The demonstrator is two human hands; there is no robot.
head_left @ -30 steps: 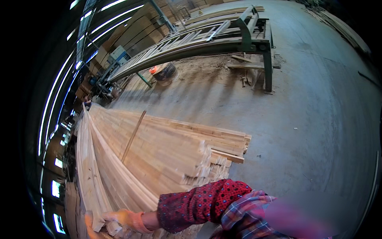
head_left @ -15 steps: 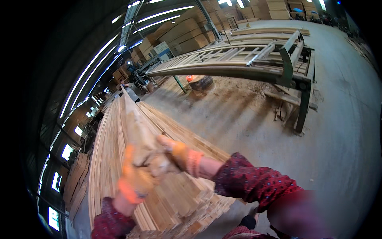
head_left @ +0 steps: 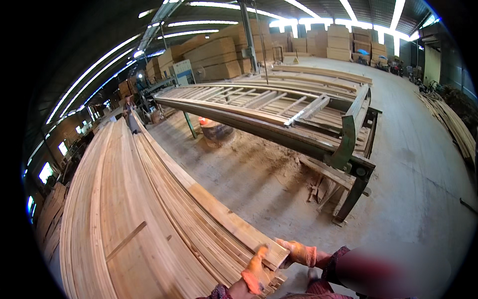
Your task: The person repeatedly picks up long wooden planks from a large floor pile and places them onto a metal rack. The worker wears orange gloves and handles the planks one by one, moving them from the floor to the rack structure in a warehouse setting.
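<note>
Both my hands wear orange gloves and are at the near end of a long pale wooden plank (head_left: 224,213). On the plank's left edge, close to its end, my left hand (head_left: 255,271) is closed with its thumb on top. At the right corner of that end my right hand (head_left: 298,252) grips too, its lower fingers hidden. The plank runs along the right side of a wide stack of long boards (head_left: 119,184) and reaches toward a person (head_left: 129,106) at the far end.
A long metal-framed rack (head_left: 343,144) with wooden slats stands to the right. Under it are a round stump-like block (head_left: 216,133), sawdust and wood scraps. Large stacks of boards (head_left: 214,55) rise behind it. More long strips (head_left: 448,119) lie at the far right.
My hands have moved right with the plank end, from above the middle of the stack to its right edge. The view has shifted, showing more of the rack and floor.
</note>
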